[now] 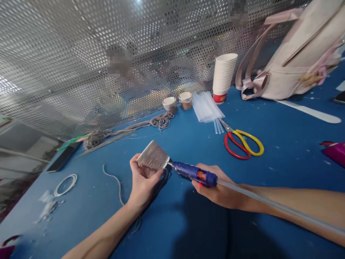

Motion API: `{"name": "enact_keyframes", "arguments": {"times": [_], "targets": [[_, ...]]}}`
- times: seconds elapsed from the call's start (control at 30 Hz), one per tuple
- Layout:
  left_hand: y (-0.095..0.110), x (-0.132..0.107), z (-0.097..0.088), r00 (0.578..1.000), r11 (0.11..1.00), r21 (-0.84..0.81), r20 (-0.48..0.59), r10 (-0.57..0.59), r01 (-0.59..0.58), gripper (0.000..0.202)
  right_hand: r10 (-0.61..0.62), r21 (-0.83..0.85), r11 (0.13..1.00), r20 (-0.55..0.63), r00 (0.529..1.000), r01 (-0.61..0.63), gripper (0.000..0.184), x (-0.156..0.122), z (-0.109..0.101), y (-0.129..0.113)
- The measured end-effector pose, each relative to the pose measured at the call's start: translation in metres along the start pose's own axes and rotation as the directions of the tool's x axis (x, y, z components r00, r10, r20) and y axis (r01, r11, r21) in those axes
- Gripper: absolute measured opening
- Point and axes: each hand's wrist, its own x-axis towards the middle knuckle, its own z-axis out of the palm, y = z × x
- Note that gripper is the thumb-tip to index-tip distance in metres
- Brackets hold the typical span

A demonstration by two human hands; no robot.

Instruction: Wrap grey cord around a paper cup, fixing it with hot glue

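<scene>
My left hand (145, 183) is closed around a paper cup (153, 156) wrapped in grey-brown cord, tipped on its side with a white band showing at its right end. In my right hand (215, 187) is a blue hot glue gun (192, 172), its nozzle at that white end; I cannot tell whether it touches. A long clear glue stick (269, 199) runs out of the gun's back along my forearm. Loose grey cord (115, 177) trails over the blue table near my left wrist.
Red-and-yellow scissors (244, 144) lie right of centre, beside a plastic bag of glue sticks (207, 107). Behind stand a paper cup stack (225, 77), two partly wrapped cups (185, 101) and a pale bag (293, 68). Cord bundles (97, 138) line the perforated metal panel (88, 64).
</scene>
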Motion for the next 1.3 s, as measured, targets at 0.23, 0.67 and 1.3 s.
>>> {"name": "enact_keyframes", "arguments": {"times": [0.23, 0.67, 1.3], "targets": [[-0.003, -0.001, -0.003, 0.997, 0.996, 0.052, -0.021, 0.076, -0.075, 0.061, -0.056, -0.081, 0.995, 0.019, 0.998, 0.058, 0.008, 0.0, 0.004, 0.002], [-0.005, 0.004, -0.001, 0.989, 0.986, 0.086, -0.016, 0.145, -0.143, 0.06, -0.03, -0.191, 0.981, 0.004, 1.0, 0.031, 0.004, 0.001, 0.012, 0.008], [-0.003, 0.005, 0.0, 0.991, 0.987, 0.093, 0.029, 0.13, -0.132, 0.069, -0.066, -0.321, 0.944, 0.036, 0.997, 0.074, 0.01, 0.0, 0.01, 0.006]]}}
